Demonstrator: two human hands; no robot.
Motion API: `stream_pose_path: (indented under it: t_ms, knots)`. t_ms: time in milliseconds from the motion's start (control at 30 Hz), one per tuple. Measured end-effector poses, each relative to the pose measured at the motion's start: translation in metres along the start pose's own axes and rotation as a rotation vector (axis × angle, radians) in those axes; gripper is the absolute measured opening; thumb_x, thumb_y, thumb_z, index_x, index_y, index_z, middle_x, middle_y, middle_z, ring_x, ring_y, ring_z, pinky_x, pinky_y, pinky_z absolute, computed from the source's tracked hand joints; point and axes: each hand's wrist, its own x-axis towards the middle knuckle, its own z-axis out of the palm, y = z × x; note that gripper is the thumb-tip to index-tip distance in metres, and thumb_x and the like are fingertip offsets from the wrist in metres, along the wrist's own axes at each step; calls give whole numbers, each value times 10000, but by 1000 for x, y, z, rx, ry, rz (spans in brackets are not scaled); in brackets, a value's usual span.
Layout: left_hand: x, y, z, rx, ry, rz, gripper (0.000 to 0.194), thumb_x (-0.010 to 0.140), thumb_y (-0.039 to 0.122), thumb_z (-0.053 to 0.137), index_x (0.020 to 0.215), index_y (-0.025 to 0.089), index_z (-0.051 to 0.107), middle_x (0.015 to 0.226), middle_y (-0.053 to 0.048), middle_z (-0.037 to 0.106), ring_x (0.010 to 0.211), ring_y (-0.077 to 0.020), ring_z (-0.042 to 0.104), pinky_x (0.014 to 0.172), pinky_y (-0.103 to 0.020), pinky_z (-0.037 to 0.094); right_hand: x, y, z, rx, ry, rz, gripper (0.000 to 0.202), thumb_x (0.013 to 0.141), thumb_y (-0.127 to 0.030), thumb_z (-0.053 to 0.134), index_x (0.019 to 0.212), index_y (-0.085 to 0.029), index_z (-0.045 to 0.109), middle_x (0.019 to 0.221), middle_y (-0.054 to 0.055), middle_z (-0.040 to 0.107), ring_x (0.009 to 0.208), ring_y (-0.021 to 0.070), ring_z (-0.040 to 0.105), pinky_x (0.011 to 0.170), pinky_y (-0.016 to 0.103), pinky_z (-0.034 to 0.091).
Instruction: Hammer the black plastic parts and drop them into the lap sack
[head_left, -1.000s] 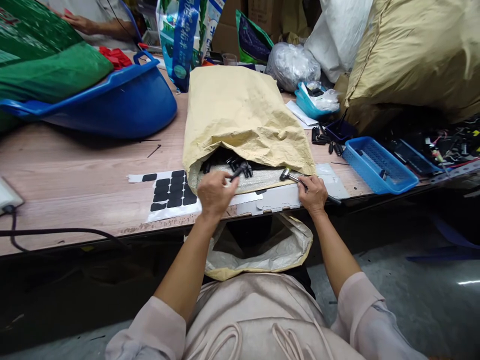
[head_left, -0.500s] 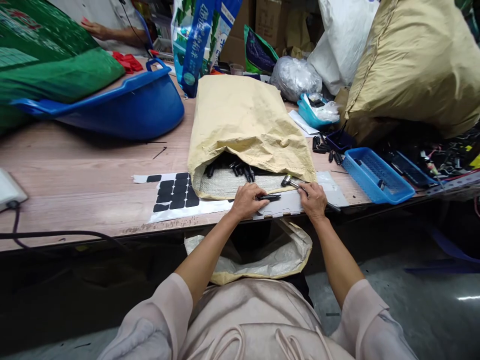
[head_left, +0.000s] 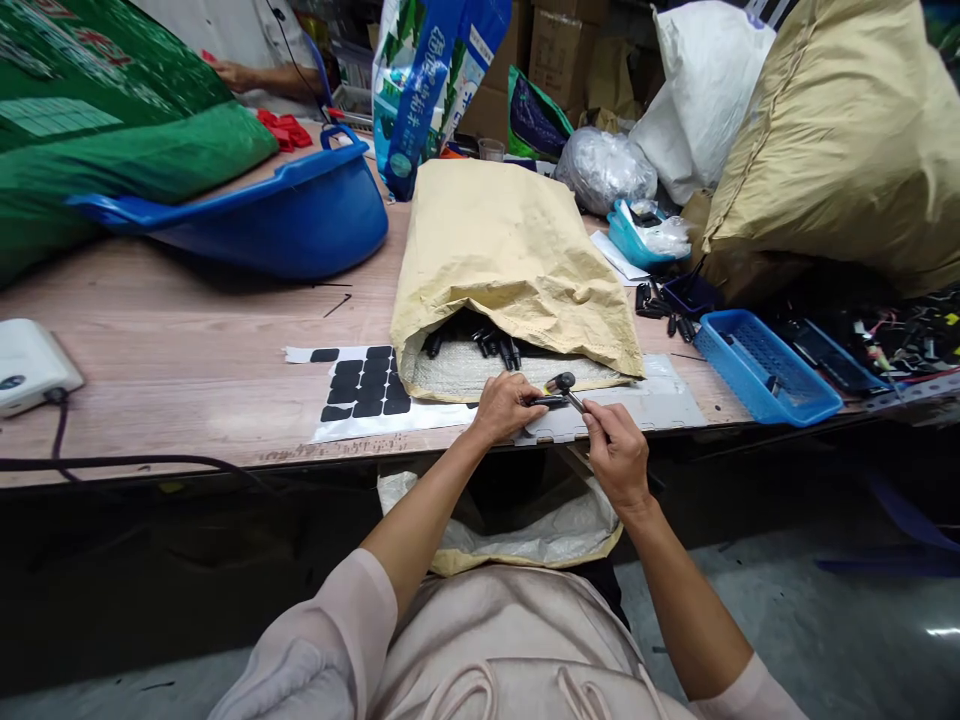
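Note:
My left hand [head_left: 504, 405] rests near the table's front edge, its fingers pinched on a slim black piece [head_left: 550, 401] that points right; its exact kind is unclear. My right hand [head_left: 619, 455] grips the shaft of a small hammer [head_left: 562, 382]. The hammer's metal head is right above the black piece, and I cannot tell whether they touch. Just behind both hands lies a yellow woven sack [head_left: 510, 240], its mouth towards me. Several black tubular parts [head_left: 495, 345] show inside it. A grey-white sheet [head_left: 660, 395] lies under the work spot.
Left stands a blue basin [head_left: 277, 220] beside a green sack [head_left: 112, 130]. At right are a blue basket [head_left: 772, 375] and a big yellow sack [head_left: 840, 150]. An open sack [head_left: 525, 545] hangs below the table edge. Another person's hand [head_left: 236, 75] shows at the back left.
My right hand has moved left and turned, bringing the hammer head over the black piece. My left hand keeps its pinch. The whole view has shifted slightly.

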Motion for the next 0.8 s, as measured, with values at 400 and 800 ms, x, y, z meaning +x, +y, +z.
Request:
stream_pose_path:
  t_ms: [400,800]
  knots:
    - [0,-1,2,7,16,1,183,853,364,812,1010,293,874,926,-43,738,1018,-262,620,934,-401,433,-8,10,2,-95,46,27,314,1091,-320,515,1223,-258,793,947,70,740,899,198,700,842,313,553]
    - [-4,5,-1,65,6,54,223,847,414,825,1006,259,812,998,-47,745,1024,-272,611,939,-415,426,49,67,-9,-196,30,32,304,1059,-356,533,1163,-257,802,1036,87,761,1021,249,686,902,359,546]
